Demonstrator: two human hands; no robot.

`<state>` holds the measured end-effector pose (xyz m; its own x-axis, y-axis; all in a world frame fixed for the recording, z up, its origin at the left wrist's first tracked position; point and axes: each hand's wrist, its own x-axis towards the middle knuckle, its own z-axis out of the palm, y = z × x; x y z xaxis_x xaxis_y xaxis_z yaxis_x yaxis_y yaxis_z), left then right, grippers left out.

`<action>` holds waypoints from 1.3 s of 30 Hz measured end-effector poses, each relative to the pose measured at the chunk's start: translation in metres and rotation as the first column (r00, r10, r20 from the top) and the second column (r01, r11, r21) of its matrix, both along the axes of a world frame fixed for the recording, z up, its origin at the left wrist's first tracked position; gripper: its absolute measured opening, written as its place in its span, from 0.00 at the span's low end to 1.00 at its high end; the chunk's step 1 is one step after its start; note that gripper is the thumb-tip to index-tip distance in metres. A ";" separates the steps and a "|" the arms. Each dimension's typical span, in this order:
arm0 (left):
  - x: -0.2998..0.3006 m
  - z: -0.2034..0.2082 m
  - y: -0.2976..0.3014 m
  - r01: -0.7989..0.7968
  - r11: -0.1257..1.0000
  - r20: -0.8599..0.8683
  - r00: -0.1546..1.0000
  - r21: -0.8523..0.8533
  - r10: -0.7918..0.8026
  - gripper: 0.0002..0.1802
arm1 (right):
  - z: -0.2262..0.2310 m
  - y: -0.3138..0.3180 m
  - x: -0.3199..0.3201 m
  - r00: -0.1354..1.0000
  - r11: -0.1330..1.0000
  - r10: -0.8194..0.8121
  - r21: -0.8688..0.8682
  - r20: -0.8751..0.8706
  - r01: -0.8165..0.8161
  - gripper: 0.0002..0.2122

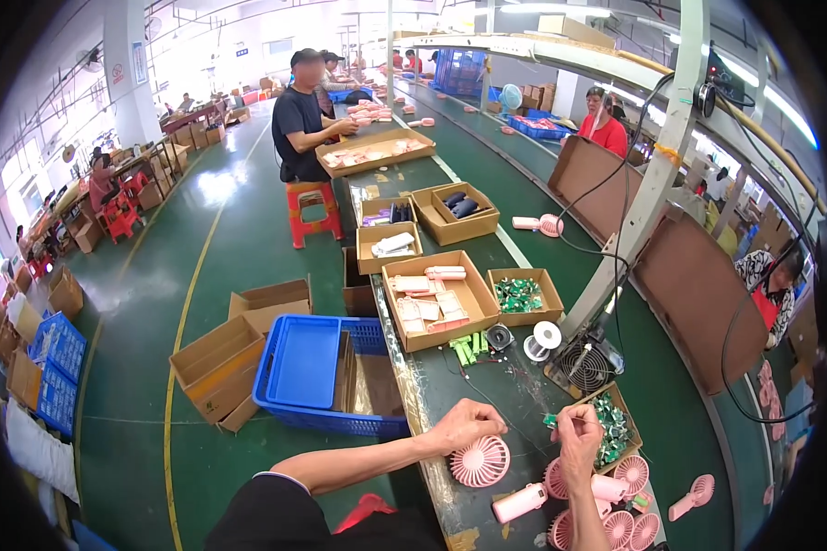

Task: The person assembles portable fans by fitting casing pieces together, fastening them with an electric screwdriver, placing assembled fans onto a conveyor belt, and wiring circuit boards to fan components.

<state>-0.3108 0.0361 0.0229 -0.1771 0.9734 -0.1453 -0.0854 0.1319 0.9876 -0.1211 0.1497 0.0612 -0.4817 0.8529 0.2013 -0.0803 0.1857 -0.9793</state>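
My left hand (467, 428) is closed in a pinch just above a pink round fan head (481, 462) lying on the workbench. Whatever is between its fingertips is too small to make out. My right hand (579, 443) pinches a small green circuit board (550, 421) at its fingertips, beside a cardboard box of similar boards (614, 432). Thin dark wires run over the bench between my hands. Under my right forearm lie several pink handheld fans (632, 473), partly hidden by it. A pink fan handle (519, 503) rests left of that forearm.
Ahead lie green battery cells (470, 348), a wire spool (543, 340) and a black cooling fan (586, 367). Boxes of pink shells (439, 308) and green boards (524, 292) stand beyond. A metal post (648, 174) rises at right; a blue crate (317, 367) is left. A co-worker (305, 124) stands farther up.
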 end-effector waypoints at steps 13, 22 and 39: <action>-0.003 -0.006 0.019 -0.081 0.996 0.021 0.997 0.029 0.080 0.08 | -0.011 0.016 0.000 0.998 0.998 -0.056 0.038 0.006 0.055 0.03; 0.007 0.022 0.058 -0.036 0.995 0.068 0.997 0.089 0.030 0.09 | -0.013 0.026 0.008 0.998 0.997 -0.060 -0.040 0.005 0.060 0.05; 0.015 0.018 0.069 -0.045 0.995 0.073 0.997 0.093 0.038 0.09 | -0.019 0.032 0.007 0.984 0.932 -0.087 0.361 0.157 0.025 0.06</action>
